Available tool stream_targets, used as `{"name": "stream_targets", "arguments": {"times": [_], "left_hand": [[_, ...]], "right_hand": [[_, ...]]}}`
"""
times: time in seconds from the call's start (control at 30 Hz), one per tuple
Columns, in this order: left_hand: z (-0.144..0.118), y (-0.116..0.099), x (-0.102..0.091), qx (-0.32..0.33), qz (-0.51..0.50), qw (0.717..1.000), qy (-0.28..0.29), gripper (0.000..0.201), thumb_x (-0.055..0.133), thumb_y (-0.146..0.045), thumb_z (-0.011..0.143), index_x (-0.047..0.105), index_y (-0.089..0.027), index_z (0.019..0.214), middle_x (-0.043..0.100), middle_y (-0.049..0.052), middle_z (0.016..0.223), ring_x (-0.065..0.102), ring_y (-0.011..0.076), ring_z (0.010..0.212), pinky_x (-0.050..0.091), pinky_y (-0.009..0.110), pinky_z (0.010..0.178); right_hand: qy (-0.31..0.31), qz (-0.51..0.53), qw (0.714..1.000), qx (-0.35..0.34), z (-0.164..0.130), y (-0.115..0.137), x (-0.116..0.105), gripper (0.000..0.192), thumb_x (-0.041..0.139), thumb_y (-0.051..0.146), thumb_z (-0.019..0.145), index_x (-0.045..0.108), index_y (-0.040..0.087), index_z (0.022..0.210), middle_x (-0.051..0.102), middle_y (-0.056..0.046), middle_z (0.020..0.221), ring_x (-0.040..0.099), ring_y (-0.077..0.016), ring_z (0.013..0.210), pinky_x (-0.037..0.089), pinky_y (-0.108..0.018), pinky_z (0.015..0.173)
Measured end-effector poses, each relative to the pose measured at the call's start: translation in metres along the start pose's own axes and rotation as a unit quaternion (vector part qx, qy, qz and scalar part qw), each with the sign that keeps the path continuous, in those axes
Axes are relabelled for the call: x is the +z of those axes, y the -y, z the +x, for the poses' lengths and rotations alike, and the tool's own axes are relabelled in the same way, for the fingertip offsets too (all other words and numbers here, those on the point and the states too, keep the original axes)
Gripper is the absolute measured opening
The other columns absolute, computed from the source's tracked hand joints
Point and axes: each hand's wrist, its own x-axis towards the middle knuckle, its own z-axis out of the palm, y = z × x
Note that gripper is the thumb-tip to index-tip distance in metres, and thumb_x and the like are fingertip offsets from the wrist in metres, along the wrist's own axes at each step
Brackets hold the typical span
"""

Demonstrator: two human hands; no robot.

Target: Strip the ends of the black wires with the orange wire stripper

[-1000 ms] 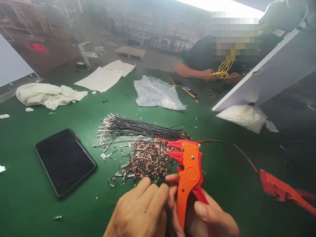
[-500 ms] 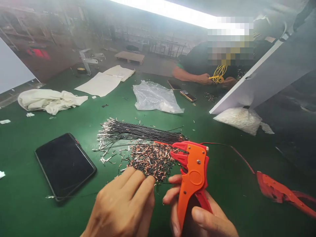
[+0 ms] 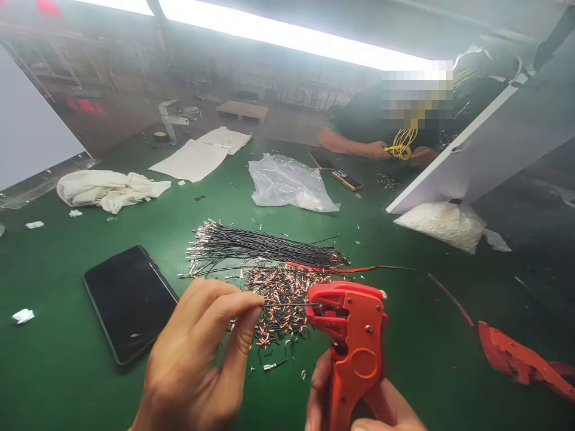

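Observation:
Between thumb and forefinger, my left hand (image 3: 202, 353) pinches a thin black wire (image 3: 285, 305). The wire's right end reaches into the jaws of an orange and red wire stripper (image 3: 357, 347). My right hand (image 3: 390, 407) is wrapped round the stripper's handles at the bottom of the view. Behind the wire lies a heap of short black and copper-coloured wire scraps (image 3: 274, 329). Beyond that heap rests a bundle of black wires (image 3: 265, 242) with metal terminals at the left ends. One loose terminal piece (image 3: 274, 365) lies in front of the heap.
A black phone (image 3: 130, 305) lies at left, a second red stripper (image 3: 525, 359) at right. Farther back are a white cloth (image 3: 108, 188), paper sheets (image 3: 193, 158), a plastic bag (image 3: 291, 185) and a filled bag (image 3: 444, 224) below a white panel. Opposite, a person handles yellow wires (image 3: 404, 143).
My left hand has risen and now shows a black wire in its pinch, its end in the stripper's jaws. The stripper has moved slightly down and my right hand's fingers have closed further round it.

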Motion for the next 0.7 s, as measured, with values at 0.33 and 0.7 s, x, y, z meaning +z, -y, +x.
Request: {"name": "stream_targets", "arguments": {"times": [0.33, 0.7], "left_hand": [[-0.001, 0.0, 0.001, 0.012, -0.004, 1.0, 0.014, 0.015, 0.056, -0.006, 0.091, 0.061, -0.019, 0.099, 0.058, 0.0, 0.087, 0.055, 0.0087, 0.08, 0.047, 0.02, 0.068], [-0.003, -0.001, 0.006, 0.021, 0.017, 1.0, -0.001, 0.022, 0.052, 0.001, 0.09, 0.062, -0.017, 0.097, 0.052, 0.0, 0.086, 0.048, 0.0081, 0.077, 0.041, 0.02, 0.063]], "right_hand": [[0.028, 0.011, 1.0, -0.005, 0.003, -0.008, -0.003, 0.036, 0.075, 0.033, 0.084, 0.065, 0.02, 0.116, 0.075, -0.005, 0.093, 0.065, -0.0103, 0.076, 0.042, -0.022, 0.069], [0.006, -0.018, 1.0, -0.012, -0.003, -0.015, -0.013, 0.036, 0.076, 0.035, 0.081, 0.066, 0.02, 0.112, 0.07, -0.005, 0.092, 0.06, -0.0119, 0.074, 0.04, -0.025, 0.067]]}}
